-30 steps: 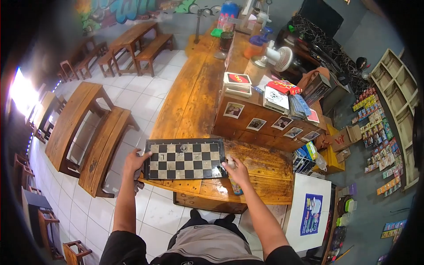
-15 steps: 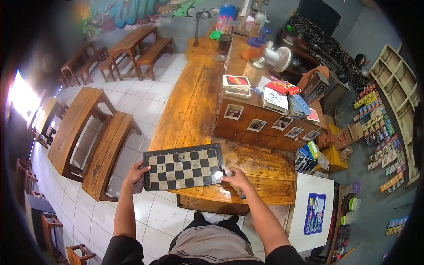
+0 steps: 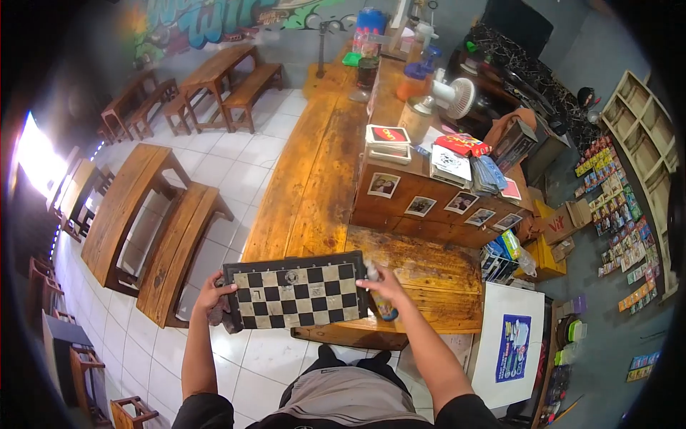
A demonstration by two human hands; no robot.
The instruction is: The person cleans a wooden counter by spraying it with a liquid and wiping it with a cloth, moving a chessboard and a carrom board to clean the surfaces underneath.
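A folded black-and-white chessboard is held up in front of me, over the near end of the wooden counter. Its checkered face is turned towards me. My left hand grips the left edge with the thumb on top, and a dark crumpled cloth hangs below those fingers. At the opposite edge, my right hand has its thumb on the board's rim. That same hand also holds a small bottle with a pale top and a coloured label; its fingers partly hide it.
The wooden counter runs away from me. On its raised box are UNO cards, a red UNO pack and a small white fan. A wooden table and bench stand left.
The chessboard has come lower and nearer to me, tilting more towards my view. Both hands keep hold of it. The cloth and the bottle show more clearly now.
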